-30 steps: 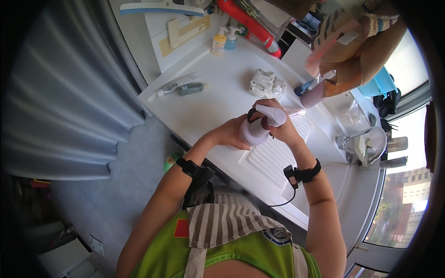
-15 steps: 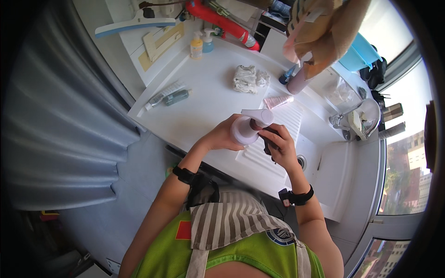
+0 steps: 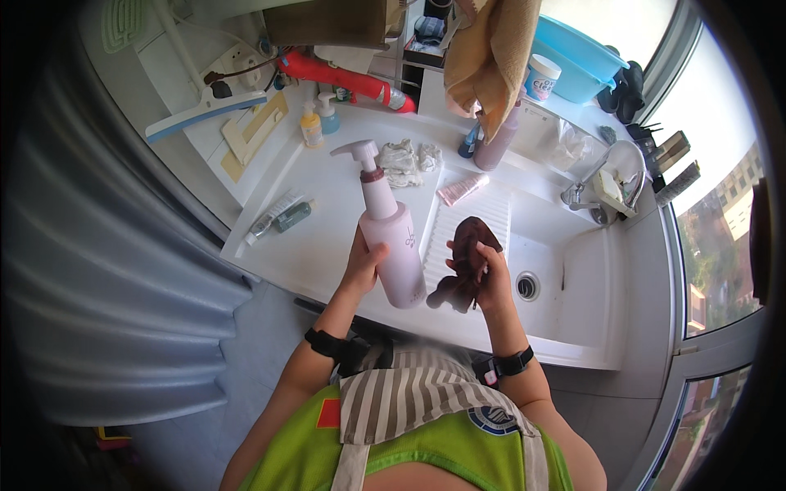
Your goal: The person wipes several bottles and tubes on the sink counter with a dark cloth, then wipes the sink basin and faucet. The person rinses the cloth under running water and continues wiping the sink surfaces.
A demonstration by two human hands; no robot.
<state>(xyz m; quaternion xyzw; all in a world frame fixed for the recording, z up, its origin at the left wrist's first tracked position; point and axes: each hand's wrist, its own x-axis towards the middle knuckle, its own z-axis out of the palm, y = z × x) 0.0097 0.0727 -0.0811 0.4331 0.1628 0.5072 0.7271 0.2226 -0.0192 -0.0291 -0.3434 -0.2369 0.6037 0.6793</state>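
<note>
My left hand grips a pale pink pump bottle and holds it upright above the front edge of the white counter. Its white pump head points left. My right hand is closed on a dark brown cloth, held just right of the bottle's lower half. The cloth hangs bunched over the ribbed drainboard.
A sink basin with a drain lies to the right, a tap behind it. A white rag, a pink tube, small bottles, a squeegee and tubes sit on the counter. An orange towel hangs above.
The bottle has been turned from bottom-toward-me to standing upright in my left hand. My right hand with the brown cloth has come off the bottle to its right side.
</note>
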